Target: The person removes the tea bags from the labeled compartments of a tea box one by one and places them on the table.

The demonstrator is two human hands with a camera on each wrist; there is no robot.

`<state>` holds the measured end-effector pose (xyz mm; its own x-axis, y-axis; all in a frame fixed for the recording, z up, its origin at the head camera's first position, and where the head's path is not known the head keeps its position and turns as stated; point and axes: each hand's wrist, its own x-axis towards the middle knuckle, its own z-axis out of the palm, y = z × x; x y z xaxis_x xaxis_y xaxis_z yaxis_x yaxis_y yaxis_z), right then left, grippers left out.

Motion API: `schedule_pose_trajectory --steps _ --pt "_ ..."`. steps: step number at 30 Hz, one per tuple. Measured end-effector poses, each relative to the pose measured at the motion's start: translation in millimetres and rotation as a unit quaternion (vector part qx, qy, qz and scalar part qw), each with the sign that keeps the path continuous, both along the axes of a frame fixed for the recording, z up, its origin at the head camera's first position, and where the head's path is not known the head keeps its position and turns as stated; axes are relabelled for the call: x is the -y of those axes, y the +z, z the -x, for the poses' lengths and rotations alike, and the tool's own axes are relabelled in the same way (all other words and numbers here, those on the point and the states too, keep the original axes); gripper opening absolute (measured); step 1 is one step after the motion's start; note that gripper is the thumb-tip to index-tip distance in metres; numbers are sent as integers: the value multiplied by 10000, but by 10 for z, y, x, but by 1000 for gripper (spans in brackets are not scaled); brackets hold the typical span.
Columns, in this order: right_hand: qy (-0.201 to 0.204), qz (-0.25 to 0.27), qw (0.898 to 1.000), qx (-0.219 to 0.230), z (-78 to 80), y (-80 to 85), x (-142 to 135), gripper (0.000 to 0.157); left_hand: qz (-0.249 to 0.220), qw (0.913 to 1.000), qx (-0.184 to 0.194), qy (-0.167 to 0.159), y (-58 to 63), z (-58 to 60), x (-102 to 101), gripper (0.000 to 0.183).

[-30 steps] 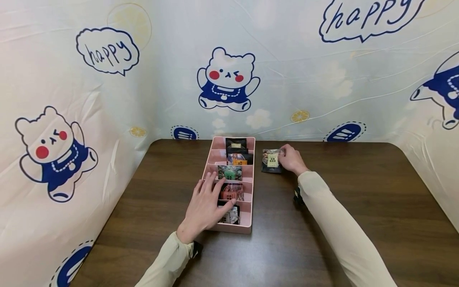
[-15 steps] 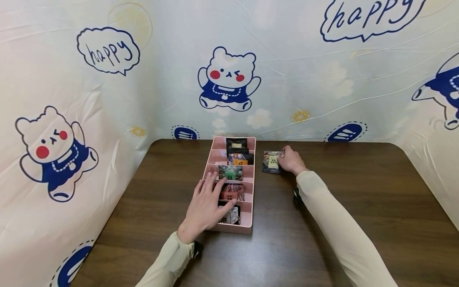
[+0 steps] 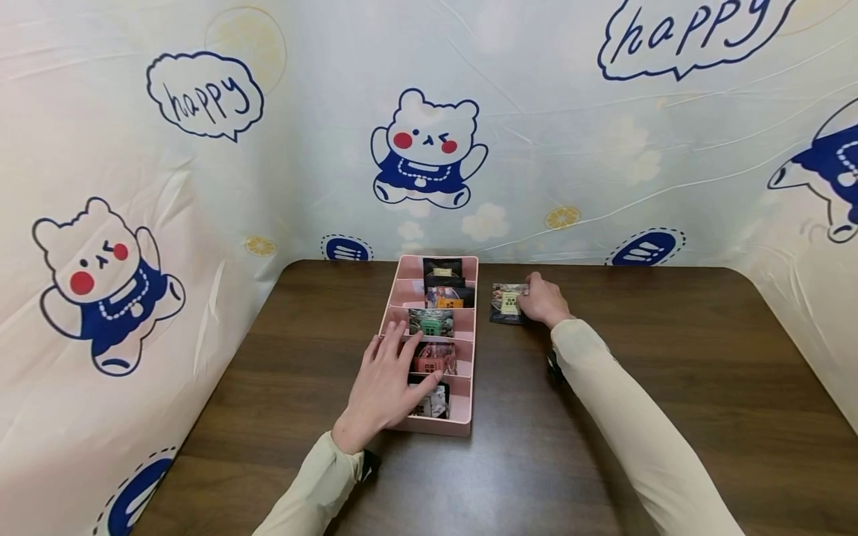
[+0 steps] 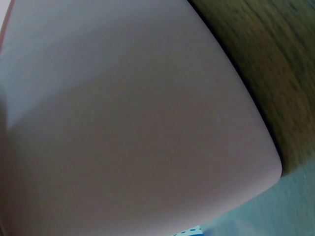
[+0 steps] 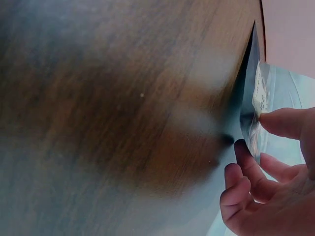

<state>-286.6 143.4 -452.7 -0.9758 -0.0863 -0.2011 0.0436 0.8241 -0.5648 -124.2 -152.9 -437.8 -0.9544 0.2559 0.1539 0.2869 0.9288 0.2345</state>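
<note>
In the head view my right hand (image 3: pixel 544 300) pinches the right edge of a small dark packet (image 3: pixel 506 304) with a pale yellow label, to the right of a pink divided box (image 3: pixel 462 428). The right wrist view shows the thumb (image 5: pixel 283 123) on the packet's printed side (image 5: pixel 257 98), with a finger beneath it. My left hand (image 3: pixel 383 380) rests over the box's left side, fingers spread and straight. Its wrist view is filled by the box's pink wall (image 4: pixel 138 123); the hand is not seen there.
The box's compartments hold a black packet (image 3: pixel 442 269), an orange-labelled packet (image 3: pixel 447 299), a green-labelled packet (image 3: pixel 431 323), a red packet (image 3: pixel 436 359) and a white-and-black packet (image 3: pixel 436 402). Beneath lies a brown wooden table (image 3: pixel 536 476). A printed curtain (image 3: pixel 536 134) hangs behind it.
The packet's far edge dips slightly and its slant alters a little in my right hand, which shifts very slightly left. My left hand and the box hold their place.
</note>
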Motion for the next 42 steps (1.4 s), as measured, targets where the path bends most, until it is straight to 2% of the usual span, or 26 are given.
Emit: schedule_pose_trajectory --steps 13,23,35,39,42 --pt "-86 -326 9993 -160 -25 -28 67 54 5 10000 84 34 -9 5 5 79" --pt "-45 -285 9995 -86 -13 -26 54 54 35 10000 4 15 -13 11 3 79" --pt "-50 -219 9994 -254 1 27 75 49 28 10000 17 30 -18 4 17 79" --pt "-5 -89 9990 -427 22 67 96 48 35 10000 -8 15 -17 8 17 78" --pt "-1 65 9973 -735 39 115 142 47 65 10000 -15 12 -17 13 18 78"
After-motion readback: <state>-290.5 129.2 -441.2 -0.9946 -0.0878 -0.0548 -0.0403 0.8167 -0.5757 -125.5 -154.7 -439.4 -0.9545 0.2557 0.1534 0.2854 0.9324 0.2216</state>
